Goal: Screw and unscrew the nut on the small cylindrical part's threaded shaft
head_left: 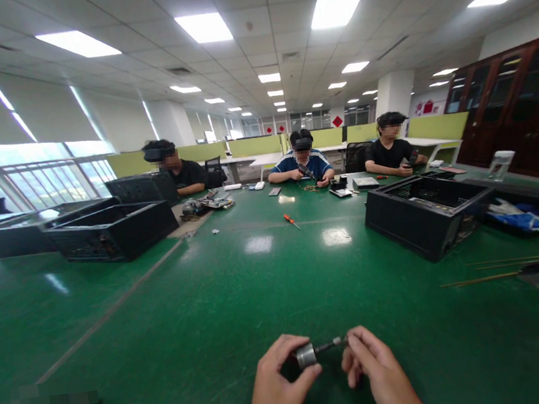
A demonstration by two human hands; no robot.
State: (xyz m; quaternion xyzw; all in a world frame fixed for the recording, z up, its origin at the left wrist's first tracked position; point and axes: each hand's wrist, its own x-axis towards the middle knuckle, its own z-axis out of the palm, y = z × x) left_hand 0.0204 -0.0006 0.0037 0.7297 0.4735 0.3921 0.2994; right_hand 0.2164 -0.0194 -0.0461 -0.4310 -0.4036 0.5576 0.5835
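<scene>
Our left fingers (pixel 292 345) close around a small silver cylinder (pixel 306 355), thumb beneath and forefinger curled over the top, so the piece sits pinched at the fingertips rather than lying in the palm. From its right end a thin dark shaft (pixel 329 346) sticks out sideways, and our right fingers (pixel 356 342) grip its far tip. Both hands are clenched on the one part, the left hand (pixel 276 392) on the body and the right hand (pixel 379 374) on the shaft. Held at both ends like this, it lies level and steady, close under our eyes. We cannot tell whether the shaft is fixed in the cylinder or only seated in it. The part hangs just above the green table (pixel 214 312), near our edge, touching nothing but our fingers.

Farther out, an open black computer case (pixel 419 214) stands to the right with its open side up, so its inside is within reach from above. Two more black cases (pixel 112 231) stand to the left. An orange-handled screwdriver (pixel 291 220) lies loose mid-table, well apart from us. Thin rods (pixel 492 277) lie at the right edge. Across the table three people (pixel 301 162) sit over small parts of their own.
</scene>
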